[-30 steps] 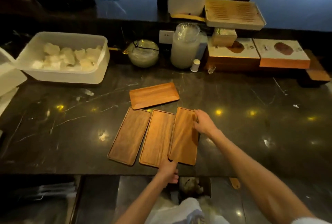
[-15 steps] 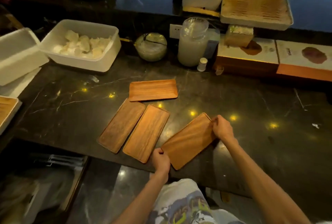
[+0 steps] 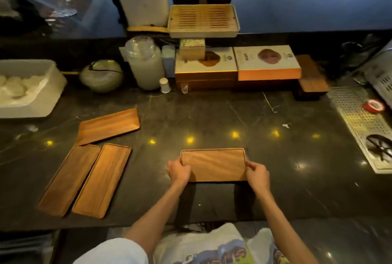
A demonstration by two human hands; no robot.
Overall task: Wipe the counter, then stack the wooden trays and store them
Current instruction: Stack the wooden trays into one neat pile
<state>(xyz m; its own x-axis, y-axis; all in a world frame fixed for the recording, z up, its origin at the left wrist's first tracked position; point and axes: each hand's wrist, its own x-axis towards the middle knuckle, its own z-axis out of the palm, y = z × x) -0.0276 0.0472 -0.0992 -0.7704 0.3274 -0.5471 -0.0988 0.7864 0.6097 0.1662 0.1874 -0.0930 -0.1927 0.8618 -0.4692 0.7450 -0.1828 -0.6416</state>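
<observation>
I hold one wooden tray [image 3: 214, 164] crosswise in front of me, just over the dark marble counter [image 3: 212, 115]. My left hand [image 3: 179, 171] grips its left end and my right hand [image 3: 256, 173] grips its right end. Three more wooden trays lie on the counter to the left. Two of them lie side by side, slanted: the outer tray [image 3: 67, 180] and the inner tray [image 3: 101, 180]. The third tray [image 3: 109, 126] lies behind them, turned sideways.
A white tub of pale lumps [image 3: 27, 87] stands at far left. Along the back are a round glass bowl [image 3: 101, 75], a large jar [image 3: 145, 64], flat boxes [image 3: 237, 64] and a slatted tea tray [image 3: 202, 20]. A perforated metal drain tray [image 3: 360, 123] sits at right.
The tray in my hands has come away from the other two, swung from slanted to crosswise and moved right to the middle. My view has shifted right.
</observation>
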